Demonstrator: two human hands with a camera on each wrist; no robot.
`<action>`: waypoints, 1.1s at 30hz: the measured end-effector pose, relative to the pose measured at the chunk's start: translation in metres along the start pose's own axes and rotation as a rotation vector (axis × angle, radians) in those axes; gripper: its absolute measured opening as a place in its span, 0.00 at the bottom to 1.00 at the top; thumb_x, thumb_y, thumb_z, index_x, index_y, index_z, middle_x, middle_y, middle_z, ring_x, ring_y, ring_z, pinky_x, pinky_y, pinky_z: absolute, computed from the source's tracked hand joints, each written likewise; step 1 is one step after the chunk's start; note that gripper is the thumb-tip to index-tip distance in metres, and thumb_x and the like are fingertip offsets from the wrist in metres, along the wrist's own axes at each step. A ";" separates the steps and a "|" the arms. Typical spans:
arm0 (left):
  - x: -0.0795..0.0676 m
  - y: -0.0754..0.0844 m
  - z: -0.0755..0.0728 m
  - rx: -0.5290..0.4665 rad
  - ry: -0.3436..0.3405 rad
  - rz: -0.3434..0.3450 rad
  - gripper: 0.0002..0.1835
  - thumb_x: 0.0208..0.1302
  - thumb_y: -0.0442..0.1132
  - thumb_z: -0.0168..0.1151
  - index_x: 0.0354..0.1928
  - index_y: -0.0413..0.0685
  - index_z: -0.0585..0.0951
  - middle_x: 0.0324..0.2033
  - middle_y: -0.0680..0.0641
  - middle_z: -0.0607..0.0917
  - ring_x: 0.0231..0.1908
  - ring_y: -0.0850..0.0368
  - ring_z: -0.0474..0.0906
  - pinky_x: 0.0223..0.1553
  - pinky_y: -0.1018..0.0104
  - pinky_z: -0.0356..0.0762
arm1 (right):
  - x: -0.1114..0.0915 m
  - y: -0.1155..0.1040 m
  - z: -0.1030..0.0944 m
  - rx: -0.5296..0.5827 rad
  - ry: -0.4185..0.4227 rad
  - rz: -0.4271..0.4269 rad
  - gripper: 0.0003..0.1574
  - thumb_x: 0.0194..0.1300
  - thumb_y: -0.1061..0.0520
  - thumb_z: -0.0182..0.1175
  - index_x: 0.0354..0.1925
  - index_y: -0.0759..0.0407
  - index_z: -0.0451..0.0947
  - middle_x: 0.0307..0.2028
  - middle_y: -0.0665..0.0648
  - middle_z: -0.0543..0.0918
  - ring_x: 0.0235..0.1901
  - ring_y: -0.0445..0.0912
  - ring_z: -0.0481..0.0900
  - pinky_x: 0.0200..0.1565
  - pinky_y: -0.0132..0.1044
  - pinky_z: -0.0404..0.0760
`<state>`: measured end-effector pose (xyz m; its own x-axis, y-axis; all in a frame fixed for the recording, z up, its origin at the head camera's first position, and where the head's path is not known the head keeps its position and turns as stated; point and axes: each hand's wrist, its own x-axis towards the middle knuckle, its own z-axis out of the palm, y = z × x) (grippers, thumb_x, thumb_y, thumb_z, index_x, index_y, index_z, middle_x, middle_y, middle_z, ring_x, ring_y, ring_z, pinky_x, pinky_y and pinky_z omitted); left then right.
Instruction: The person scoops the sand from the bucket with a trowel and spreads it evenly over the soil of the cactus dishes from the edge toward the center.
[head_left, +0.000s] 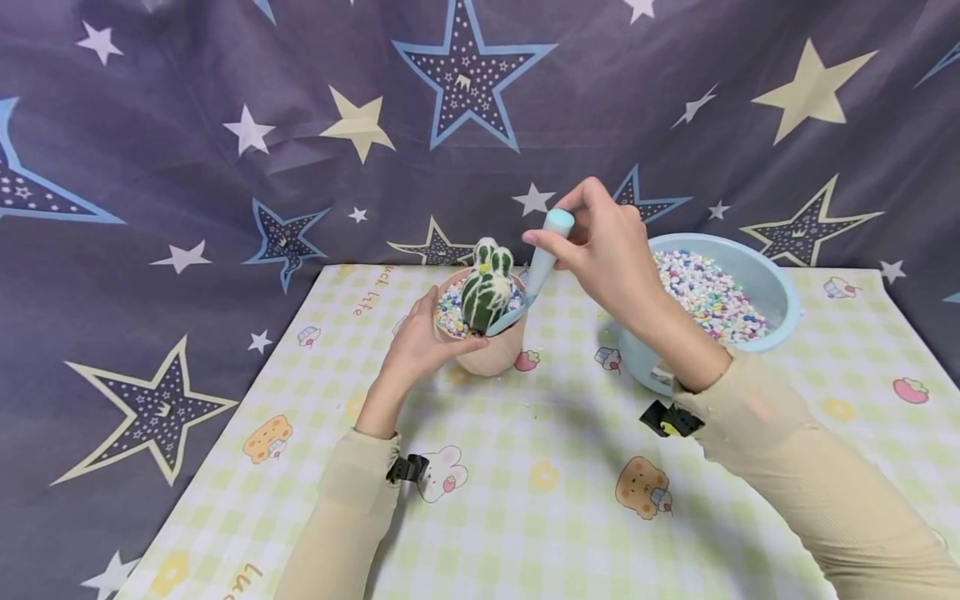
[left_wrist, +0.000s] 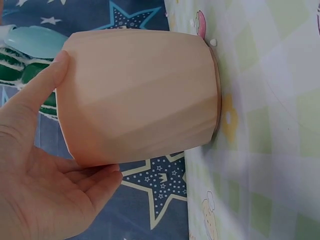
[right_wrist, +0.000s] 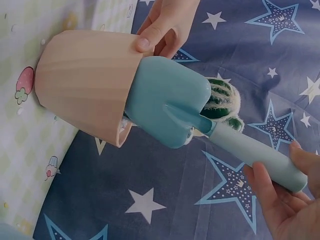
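A peach flowerpot (head_left: 495,357) stands upright on the table, filled with colourful pebbles (head_left: 451,310) around a green cactus (head_left: 480,304) with white fuzz. My left hand (head_left: 423,343) holds the pot from the left, thumb at the rim and fingers round the side. In the right wrist view, my right hand (right_wrist: 287,192) grips the handle end of a light blue trowel (right_wrist: 172,100). The trowel slants down, its blade at the pot's near right rim beside the cactus. The blade hides part of the cactus there.
A light blue tub (head_left: 783,304) of multicoloured pebbles (head_left: 705,296) stands to the right, partly behind my right forearm. A green-and-white checked cloth (head_left: 540,533) covers the table. A few loose pebbles (left_wrist: 213,42) lie near the pot's base. A dark starry curtain (head_left: 187,100) hangs behind.
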<state>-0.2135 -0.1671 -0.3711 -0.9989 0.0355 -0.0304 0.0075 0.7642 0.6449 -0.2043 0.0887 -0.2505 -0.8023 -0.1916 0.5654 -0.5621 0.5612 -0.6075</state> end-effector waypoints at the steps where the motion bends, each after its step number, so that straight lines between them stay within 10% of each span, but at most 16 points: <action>1: 0.000 -0.001 0.000 0.001 0.002 0.001 0.70 0.42 0.69 0.76 0.80 0.47 0.47 0.77 0.37 0.56 0.73 0.34 0.59 0.71 0.37 0.62 | 0.000 0.000 0.000 0.002 0.004 0.002 0.24 0.63 0.49 0.69 0.45 0.64 0.71 0.32 0.60 0.90 0.24 0.51 0.88 0.30 0.32 0.80; 23: -0.003 0.000 0.001 0.014 0.009 0.021 0.69 0.42 0.67 0.77 0.79 0.45 0.49 0.75 0.35 0.59 0.72 0.34 0.60 0.72 0.38 0.61 | -0.001 0.012 -0.022 0.068 0.053 0.055 0.23 0.64 0.52 0.68 0.45 0.66 0.71 0.34 0.61 0.90 0.27 0.45 0.89 0.30 0.24 0.84; 29: -0.004 0.001 0.001 0.019 0.003 0.019 0.69 0.42 0.69 0.76 0.79 0.46 0.48 0.77 0.36 0.56 0.73 0.33 0.58 0.72 0.37 0.60 | -0.004 0.046 -0.053 0.503 0.183 0.331 0.16 0.64 0.57 0.68 0.45 0.59 0.72 0.31 0.48 0.89 0.28 0.34 0.88 0.34 0.31 0.88; 33: -0.003 -0.002 0.001 0.013 0.019 0.024 0.69 0.41 0.69 0.76 0.79 0.49 0.49 0.76 0.36 0.57 0.73 0.33 0.59 0.71 0.36 0.61 | -0.009 0.075 -0.088 0.867 0.306 0.371 0.16 0.62 0.61 0.68 0.44 0.62 0.73 0.32 0.53 0.90 0.29 0.43 0.89 0.35 0.35 0.88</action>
<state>-0.2103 -0.1681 -0.3725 -0.9991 0.0419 -0.0003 0.0322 0.7718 0.6350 -0.2213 0.2038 -0.2521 -0.9395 0.1621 0.3019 -0.3360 -0.2629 -0.9044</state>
